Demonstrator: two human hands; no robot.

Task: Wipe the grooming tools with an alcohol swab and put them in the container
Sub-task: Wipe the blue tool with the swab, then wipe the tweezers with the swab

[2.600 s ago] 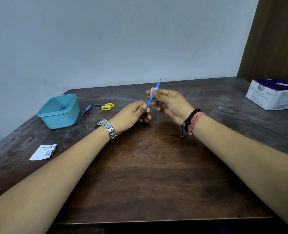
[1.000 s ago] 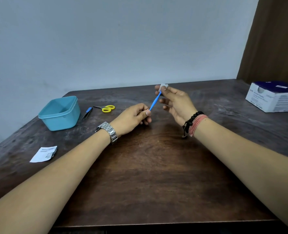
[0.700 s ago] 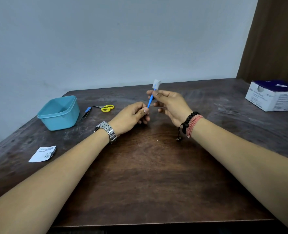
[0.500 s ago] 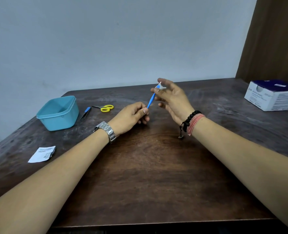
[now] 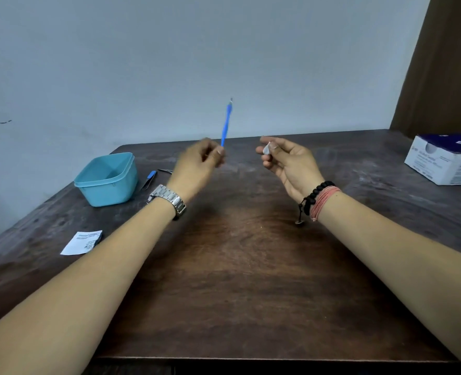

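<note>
We've pulled the swab (image 5: 267, 149), pinched in our right hand (image 5: 287, 163), off the tool (image 5: 226, 125); left hand (image 5: 199, 165) pinches its base, binning looks next.

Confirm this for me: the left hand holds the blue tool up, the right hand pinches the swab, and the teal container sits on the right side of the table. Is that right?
Not quite. The teal container sits on the left side of the table, as the head view shows. The rest holds: the left hand holds the blue tool up and the right hand pinches the swab.
</note>
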